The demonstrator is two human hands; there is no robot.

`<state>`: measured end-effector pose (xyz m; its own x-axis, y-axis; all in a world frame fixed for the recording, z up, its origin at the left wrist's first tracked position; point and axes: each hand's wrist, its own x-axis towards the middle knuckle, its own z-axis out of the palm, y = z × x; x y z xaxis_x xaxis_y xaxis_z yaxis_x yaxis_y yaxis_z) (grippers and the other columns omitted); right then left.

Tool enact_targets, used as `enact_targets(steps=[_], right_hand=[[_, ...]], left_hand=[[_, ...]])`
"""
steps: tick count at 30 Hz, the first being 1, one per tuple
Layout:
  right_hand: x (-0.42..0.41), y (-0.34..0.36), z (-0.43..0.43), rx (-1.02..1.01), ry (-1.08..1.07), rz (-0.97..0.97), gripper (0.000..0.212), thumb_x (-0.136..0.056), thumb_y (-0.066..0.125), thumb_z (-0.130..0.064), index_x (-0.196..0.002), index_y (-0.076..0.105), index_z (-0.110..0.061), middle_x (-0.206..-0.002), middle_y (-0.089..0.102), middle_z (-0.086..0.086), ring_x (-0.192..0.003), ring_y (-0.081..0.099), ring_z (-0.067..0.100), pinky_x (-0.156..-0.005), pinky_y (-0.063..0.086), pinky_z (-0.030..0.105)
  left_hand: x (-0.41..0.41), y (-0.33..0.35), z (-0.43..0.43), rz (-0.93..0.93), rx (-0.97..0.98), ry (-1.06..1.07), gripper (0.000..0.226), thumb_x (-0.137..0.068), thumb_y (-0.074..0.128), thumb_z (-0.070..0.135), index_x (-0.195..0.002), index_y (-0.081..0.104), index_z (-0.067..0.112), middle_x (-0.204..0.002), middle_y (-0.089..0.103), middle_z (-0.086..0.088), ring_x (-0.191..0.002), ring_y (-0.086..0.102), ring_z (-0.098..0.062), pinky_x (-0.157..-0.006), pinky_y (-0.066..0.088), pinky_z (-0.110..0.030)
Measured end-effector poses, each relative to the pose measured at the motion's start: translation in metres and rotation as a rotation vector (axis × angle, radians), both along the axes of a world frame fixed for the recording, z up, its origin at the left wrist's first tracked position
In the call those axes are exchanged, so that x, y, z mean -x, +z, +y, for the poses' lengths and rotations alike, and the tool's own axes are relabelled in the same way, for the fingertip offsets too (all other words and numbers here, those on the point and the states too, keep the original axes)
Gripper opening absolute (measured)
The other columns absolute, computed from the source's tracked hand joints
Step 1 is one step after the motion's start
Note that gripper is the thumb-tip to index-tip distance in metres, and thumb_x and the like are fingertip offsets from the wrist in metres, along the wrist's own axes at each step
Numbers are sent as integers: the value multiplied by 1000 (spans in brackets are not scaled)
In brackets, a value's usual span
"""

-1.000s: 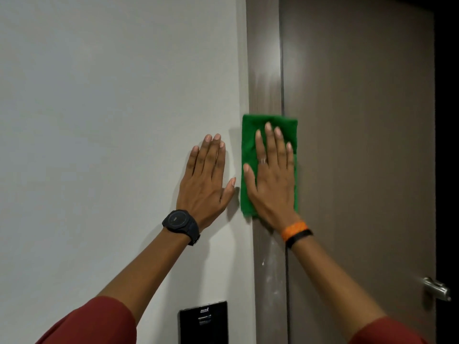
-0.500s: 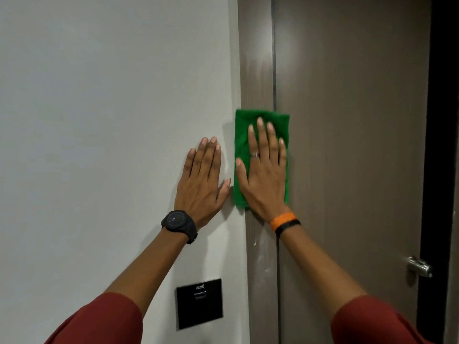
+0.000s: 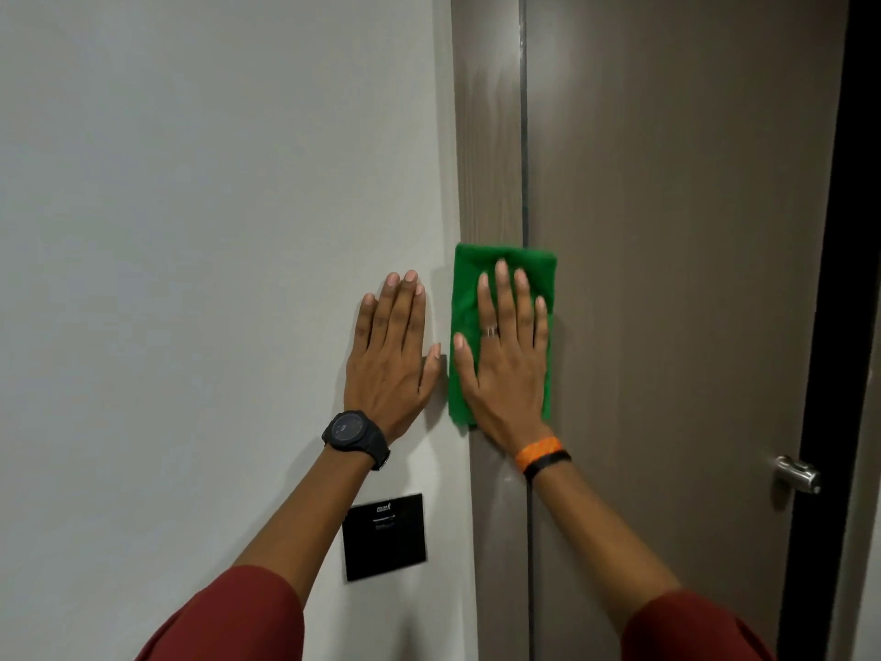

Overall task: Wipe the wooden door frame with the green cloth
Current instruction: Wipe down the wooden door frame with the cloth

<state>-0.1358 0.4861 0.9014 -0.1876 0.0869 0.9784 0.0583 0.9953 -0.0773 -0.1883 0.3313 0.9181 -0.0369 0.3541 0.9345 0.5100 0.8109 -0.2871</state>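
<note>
A folded green cloth (image 3: 465,317) lies flat against the brown wooden door frame (image 3: 486,136), overlapping the door's edge a little. My right hand (image 3: 507,360) presses on the cloth with its palm and fingers spread flat, covering most of it. My left hand (image 3: 391,364) rests flat on the white wall (image 3: 214,231) just left of the frame, fingers up, holding nothing. It wears a black watch; the right wrist has an orange and a black band.
The brown door (image 3: 677,279) stands shut to the right of the frame, with a metal handle (image 3: 796,474) low at the right. A black wall plate (image 3: 385,536) sits on the wall below my left wrist. A dark strip runs down the far right.
The view has drifted, so hands and cloth sit lower in the frame. My right hand and the cloth have slid slightly down the frame. My left hand stays flat on the wall.
</note>
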Motion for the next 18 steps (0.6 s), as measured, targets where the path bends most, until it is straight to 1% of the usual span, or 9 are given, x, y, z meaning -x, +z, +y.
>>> enact_targets(steps=[2, 4, 6, 9, 11, 14, 16, 18], right_hand=[[-8, -61, -3, 11, 22, -66, 74, -106, 32, -48, -166, 2, -16, -175, 2, 9, -163, -1, 25, -131, 13, 57], [-11, -87, -2, 1, 23, -90, 74, -105, 33, -48, -165, 2, -17, -175, 3, 9, -163, -1, 25, -129, 16, 59], [-9, -68, 1, -10, 17, -81, 73, -106, 34, -48, -165, 7, -15, -175, 7, 11, -163, 1, 26, -130, 16, 58], [-2, -10, 3, -11, 1, -23, 72, -106, 34, -48, -165, 13, -13, -174, 11, 12, -163, 4, 27, -131, 12, 55], [1, 3, 4, -4, -12, 2, 71, -106, 34, -48, -165, 15, -13, -174, 12, 11, -163, 4, 27, -131, 11, 55], [1, -37, 1, 14, -20, -25, 71, -107, 32, -48, -165, 13, -12, -175, 10, 12, -163, 3, 27, -132, 10, 55], [-5, -83, -2, 29, -7, -74, 72, -106, 33, -48, -165, 11, -13, -175, 9, 13, -163, 1, 27, -131, 13, 58], [-10, -112, -2, 16, 1, -109, 74, -105, 36, -47, -165, 8, -14, -174, 9, 12, -163, -1, 27, -129, 16, 60]], left_hand=[[0, -14, -2, 3, 13, 27, 68, -104, 34, 35, -160, 18, 0, -169, 15, -17, -158, 10, -32, -129, 4, -46], [0, -27, -5, 12, 39, 48, 66, -105, 33, 33, -160, 18, 0, -169, 16, -17, -158, 12, -32, -129, 4, -47], [-1, -37, -7, 14, 66, 59, 65, -105, 32, 32, -160, 18, 0, -169, 16, -16, -157, 12, -32, -129, 6, -48], [-3, -40, -8, -4, 66, 52, 66, -105, 32, 33, -160, 17, 0, -169, 16, -16, -158, 12, -32, -129, 7, -48], [-5, -40, -7, -17, 66, 35, 65, -105, 32, 33, -160, 18, 0, -169, 17, -16, -158, 12, -32, -129, 6, -48], [-6, -46, -8, -42, 74, 22, 66, -105, 34, 32, -160, 17, 0, -169, 16, -17, -158, 11, -31, -129, 6, -47], [-8, -57, -11, -54, 81, 18, 67, -103, 36, 31, -160, 18, 0, -169, 16, -16, -158, 11, -31, -129, 6, -47], [-10, -67, -14, -61, 100, 22, 67, -103, 37, 30, -160, 18, 0, -170, 17, -16, -158, 12, -31, -129, 8, -48]])
